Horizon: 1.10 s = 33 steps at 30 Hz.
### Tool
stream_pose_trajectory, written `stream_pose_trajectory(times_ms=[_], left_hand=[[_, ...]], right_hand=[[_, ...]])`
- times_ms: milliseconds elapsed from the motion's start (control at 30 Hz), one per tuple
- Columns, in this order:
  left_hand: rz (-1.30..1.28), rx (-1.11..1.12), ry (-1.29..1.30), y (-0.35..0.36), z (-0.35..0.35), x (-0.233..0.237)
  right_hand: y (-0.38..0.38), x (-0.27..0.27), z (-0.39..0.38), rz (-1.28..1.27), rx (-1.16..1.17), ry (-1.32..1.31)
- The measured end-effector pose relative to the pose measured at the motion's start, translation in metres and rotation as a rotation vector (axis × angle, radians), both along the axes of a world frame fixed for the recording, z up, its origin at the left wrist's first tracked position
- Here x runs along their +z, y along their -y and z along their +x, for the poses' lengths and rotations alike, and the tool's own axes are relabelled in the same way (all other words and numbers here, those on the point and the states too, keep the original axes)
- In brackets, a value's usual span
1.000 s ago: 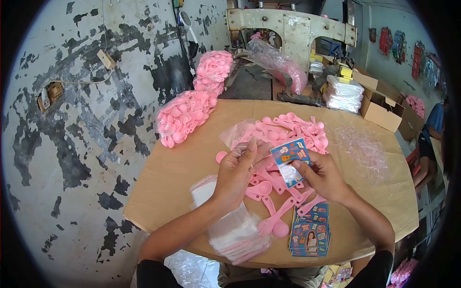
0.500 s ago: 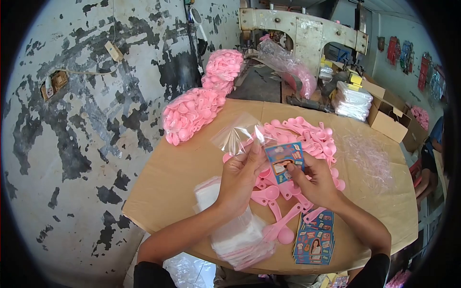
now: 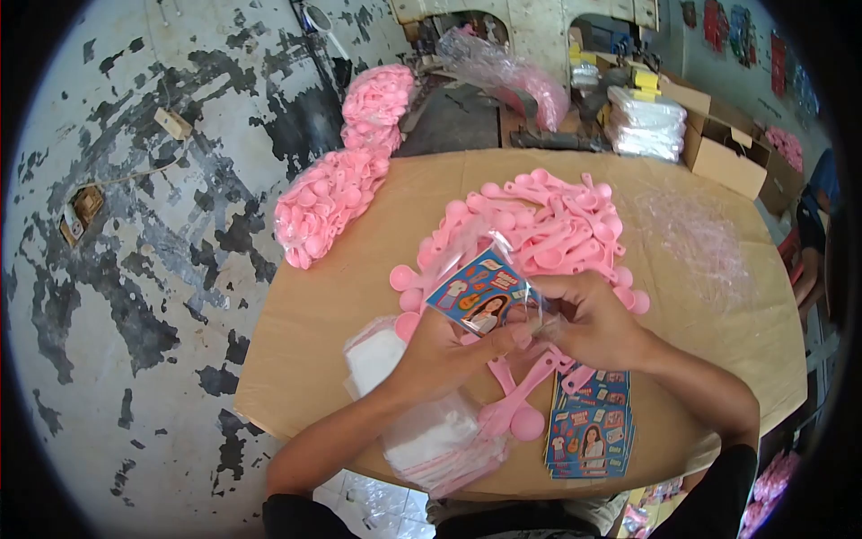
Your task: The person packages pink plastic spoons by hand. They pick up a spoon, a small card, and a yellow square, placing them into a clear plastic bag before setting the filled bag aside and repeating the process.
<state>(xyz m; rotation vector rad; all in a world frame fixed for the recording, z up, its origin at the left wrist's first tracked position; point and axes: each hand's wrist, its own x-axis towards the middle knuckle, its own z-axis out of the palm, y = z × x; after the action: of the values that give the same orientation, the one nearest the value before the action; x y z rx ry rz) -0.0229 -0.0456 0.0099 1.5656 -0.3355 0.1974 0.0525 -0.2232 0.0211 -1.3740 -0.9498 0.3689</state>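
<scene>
A printed blue card (image 3: 480,289) sits inside or against a clear plastic bag (image 3: 544,325); glare hides exactly where the bag's edges run. My left hand (image 3: 447,352) is closed on the bag and card from below, thumb across the lower side. At the other end, my right hand (image 3: 588,316) pinches the bag's plastic. Behind both hands lies a heap of pink measuring spoons (image 3: 548,225). Below my right hand is a stack of blue cards (image 3: 588,440), and a pile of clear bags (image 3: 431,440) lies below my left forearm.
Filled bags of pink spoons (image 3: 332,202) stand at the table's left edge by the peeling wall. Thin plastic scraps (image 3: 696,238) lie on the right. Behind are a cardboard box (image 3: 729,166) and stacked plastic packs (image 3: 645,126). A person's arm (image 3: 808,278) shows at far right.
The card has moved from my right hand into or against the bag in my left hand. My right hand now pinches the bag's plastic. The view has shifted, too.
</scene>
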Motion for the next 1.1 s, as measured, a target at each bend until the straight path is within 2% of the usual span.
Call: stream_pose_trajectory(times_ms=[33, 100, 167, 200, 267, 367, 467, 500, 633, 733, 833, 867, 967, 1067, 1100], left_hand=[[-0.028, 0.032, 0.029, 0.000, -0.003, 0.000], [-0.302, 0.010, -0.027, -0.001, -0.008, 0.006], [-0.794, -0.077, -0.172, -0.001, -0.002, 0.022], [-0.759, -0.082, -0.158, 0.002, -0.002, 0.021], [-0.686, -0.090, -0.116, 0.006, -0.002, 0.019], [-0.137, -0.259, 0.216, 0.001, 0.006, -0.006], [-0.310, -0.225, 0.187, 0.001, 0.008, -0.003], [-0.378, -0.170, 0.177, -0.004, 0.008, -0.003], [-0.449, 0.024, 0.148, -0.014, 0.010, 0.004], [-0.414, 0.028, 0.054, -0.014, 0.011, -0.003], [-0.422, -0.001, 0.017, -0.012, 0.011, -0.008], [-0.435, -0.017, 0.010, -0.012, 0.012, -0.007], [-0.397, 0.029, -0.016, -0.016, 0.013, -0.006], [-0.420, 0.006, 0.017, -0.021, 0.015, -0.005], [-0.430, 0.001, 0.009, -0.023, 0.014, -0.006]], right_hand=[[0.002, 0.005, 0.000, -0.096, 0.002, 0.015], [0.008, 0.010, -0.001, -0.297, 0.010, 0.016], [0.002, 0.002, 0.000, -0.133, -0.050, 0.071], [-0.005, -0.001, 0.001, -0.023, -0.041, 0.067], [-0.005, 0.000, -0.001, 0.002, -0.009, -0.013], [0.007, 0.012, -0.008, -0.177, 0.068, -0.123], [0.015, 0.021, 0.003, -0.351, 0.140, 0.102], [0.023, 0.031, 0.014, -0.503, 0.166, 0.214], [0.067, 0.044, 0.024, -0.907, 0.196, 0.795], [0.088, 0.014, 0.013, -0.919, 0.080, 0.933], [0.075, 0.018, 0.012, -0.989, 0.126, 0.883], [0.073, 0.020, 0.012, -1.083, 0.063, 0.944], [0.081, 0.028, 0.020, -0.942, -0.061, 1.044], [0.084, 0.065, 0.023, -0.945, -0.240, 0.673], [0.085, 0.065, 0.029, -0.798, -0.278, 0.571]])
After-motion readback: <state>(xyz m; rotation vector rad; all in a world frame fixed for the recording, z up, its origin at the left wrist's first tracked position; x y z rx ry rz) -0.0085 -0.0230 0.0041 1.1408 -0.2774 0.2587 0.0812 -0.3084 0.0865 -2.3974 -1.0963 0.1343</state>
